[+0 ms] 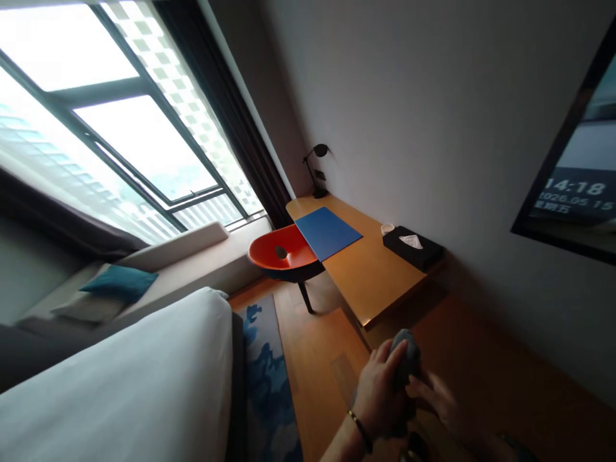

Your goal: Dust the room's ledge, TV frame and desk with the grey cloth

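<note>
My left hand (378, 394), with a thin bracelet on the wrist, is closed around a bunched grey cloth (405, 358) low in the view, over the wooden floor. My right hand (440, 401) is beside it, blurred, its fingers touching the lower part of the same cloth. Both hands are just in front of the near corner of a wooden desk (373, 273).
On the desk lie a blue mat (327, 231), a black tissue box (414, 247), a small white cup (387, 228) and a black lamp (317, 170). An orange chair (283, 253) stands at the desk. A white bed (135, 378) and blue rug (267, 378) are left; a wall screen (572, 167) is right.
</note>
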Available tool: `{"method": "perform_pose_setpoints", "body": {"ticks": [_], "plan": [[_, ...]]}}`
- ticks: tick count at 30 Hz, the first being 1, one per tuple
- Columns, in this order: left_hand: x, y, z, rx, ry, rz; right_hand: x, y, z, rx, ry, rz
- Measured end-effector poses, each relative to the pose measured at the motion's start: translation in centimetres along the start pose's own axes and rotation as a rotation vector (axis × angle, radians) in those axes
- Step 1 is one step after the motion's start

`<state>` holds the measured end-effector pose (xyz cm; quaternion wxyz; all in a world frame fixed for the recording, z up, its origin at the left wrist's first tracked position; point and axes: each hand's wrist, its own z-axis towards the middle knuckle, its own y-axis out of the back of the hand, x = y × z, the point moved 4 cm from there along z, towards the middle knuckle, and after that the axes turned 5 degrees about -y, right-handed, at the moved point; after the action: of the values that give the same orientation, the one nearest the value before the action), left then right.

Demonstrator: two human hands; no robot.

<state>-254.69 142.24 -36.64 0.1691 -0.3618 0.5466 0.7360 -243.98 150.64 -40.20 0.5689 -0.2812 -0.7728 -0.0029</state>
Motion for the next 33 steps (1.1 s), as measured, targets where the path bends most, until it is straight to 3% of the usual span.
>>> {"method": "perform_pose_setpoints", "body": {"ticks": [3,6,8,10,12,13,15,17,19,20,21,23,25,27,29,31,33], "plan": [[1.9,4.1,6.1,0.082,-0.043,0.181,1.5,1.1,3.9,-0.16,0.003,-0.003],[4.0,5.6,12.2,0.1,-0.104,0.37,2.9,2.8,6.8,-0.314,-0.034,-0.023],[5.9,4.2,15.8,0.149,-0.221,0.467,4.2,4.5,8.4,-0.454,-0.052,-0.027],[9.0,1.7,18.6,0.27,-0.362,0.54,5.5,6.2,10.1,-0.62,-0.054,0.002],[14.0,-0.2,20.6,0.426,-0.463,0.594,6.5,7.6,12.2,-0.749,-0.033,0.035],[17.1,-0.2,21.7,0.476,-0.475,0.619,6.8,7.9,13.4,-0.802,-0.019,0.05],[23.8,2.3,24.7,0.486,-0.4,0.675,7.3,8.1,16.0,-0.911,-0.003,0.088],[30.0,7.3,29.3,0.427,-0.196,0.736,7.6,7.3,18.5,-1.021,-0.004,0.151],[34.1,12.2,34.7,0.409,-0.004,0.781,8.0,6.1,20.9,-1.074,-0.003,0.189],[34.7,13.8,37.3,0.414,0.041,0.791,8.2,5.4,21.9,-1.071,0.003,0.19],[34.2,14.6,39.7,0.423,0.033,0.785,8.3,4.8,22.7,-1.058,0.009,0.183],[30.0,13.6,43.1,0.427,-0.147,0.723,8.1,4.0,23.7,-1.069,0.013,0.18],[22.9,9.7,44.2,0.404,-0.448,0.61,7.4,3.9,23.8,-1.134,0.026,0.188],[15.7,4.7,43.5,0.376,-0.724,0.521,6.5,4.1,23.6,-1.206,0.043,0.19],[10.9,0.1,42.5,0.427,-0.86,0.511,5.9,4.5,23.5,-1.246,0.064,0.188],[9.5,-2.8,42.3,0.498,-0.892,0.529,5.5,5.1,23.6,-1.263,0.077,0.195],[11.1,-3.2,43.3,0.509,-0.893,0.532,5.3,5.7,23.9,-1.265,0.09,0.182]]}}
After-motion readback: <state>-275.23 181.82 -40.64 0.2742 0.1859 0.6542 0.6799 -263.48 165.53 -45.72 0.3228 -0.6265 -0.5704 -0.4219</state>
